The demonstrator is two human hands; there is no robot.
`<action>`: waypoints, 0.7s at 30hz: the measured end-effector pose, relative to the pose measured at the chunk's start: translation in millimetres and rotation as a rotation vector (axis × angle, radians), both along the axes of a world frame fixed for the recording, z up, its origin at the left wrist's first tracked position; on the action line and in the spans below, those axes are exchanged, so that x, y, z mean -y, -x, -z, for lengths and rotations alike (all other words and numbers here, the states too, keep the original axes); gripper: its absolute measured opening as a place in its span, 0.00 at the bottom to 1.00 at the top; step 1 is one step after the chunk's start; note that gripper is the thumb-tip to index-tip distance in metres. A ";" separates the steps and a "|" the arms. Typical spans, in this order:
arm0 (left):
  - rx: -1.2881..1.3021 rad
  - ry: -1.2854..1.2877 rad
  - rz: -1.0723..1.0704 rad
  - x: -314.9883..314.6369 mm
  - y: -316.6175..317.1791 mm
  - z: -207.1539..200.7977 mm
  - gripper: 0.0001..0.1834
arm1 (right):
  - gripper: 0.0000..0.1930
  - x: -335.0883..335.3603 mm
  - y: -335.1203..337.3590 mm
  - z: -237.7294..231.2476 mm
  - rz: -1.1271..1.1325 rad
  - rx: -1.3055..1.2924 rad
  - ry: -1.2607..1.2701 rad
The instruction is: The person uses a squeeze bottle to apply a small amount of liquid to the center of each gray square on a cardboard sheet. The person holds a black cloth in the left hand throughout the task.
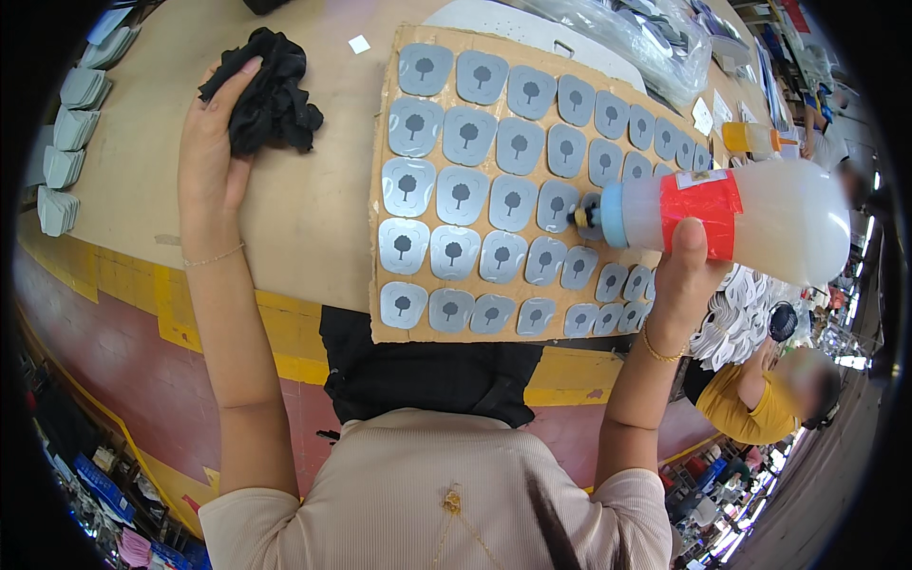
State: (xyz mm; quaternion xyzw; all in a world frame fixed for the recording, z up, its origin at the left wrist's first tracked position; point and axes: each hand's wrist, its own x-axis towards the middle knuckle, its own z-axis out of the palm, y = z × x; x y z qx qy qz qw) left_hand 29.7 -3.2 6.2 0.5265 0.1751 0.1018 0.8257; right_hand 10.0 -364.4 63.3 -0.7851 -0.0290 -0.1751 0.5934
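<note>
My right hand grips a large translucent squeeze bottle with a red band, tipped on its side. Its dark nozzle points left and sits over the rows of grey patches, near or touching one; I cannot tell which. Those rounded patches, each with a dark tree shape, lie in rows on a brown cardboard sheet. Some have a shiny wet-looking film. Bunched in my left hand is a crumpled black cloth, held above the table left of the cardboard.
Stacks of pale cut pieces line the table's far left. At the back right are a plastic bag and an orange-capped bottle. White pieces pile up at right, near a person in yellow. A small white square lies beyond the cloth.
</note>
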 end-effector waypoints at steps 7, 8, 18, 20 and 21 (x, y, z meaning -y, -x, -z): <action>-0.009 -0.009 -0.015 0.7 -0.2 0.4 0.13 | 0.32 8.9 -4.1 -1.7 -0.020 0.000 -0.067; -0.007 -0.010 -0.014 0.6 -0.2 0.7 0.12 | 0.32 9.2 -3.7 -1.5 0.004 -0.005 -0.052; -0.005 -0.015 0.000 1.0 0.0 -1.0 0.12 | 0.34 -6.1 -4.3 1.5 -0.020 -0.038 0.075; -0.005 -0.007 -0.001 2.1 0.6 -2.7 0.12 | 0.34 -7.6 -3.4 3.5 -0.016 -0.068 0.056; -0.005 -0.003 -0.002 2.3 0.8 -3.3 0.12 | 0.34 -9.1 -4.7 5.1 -0.014 -0.033 -0.083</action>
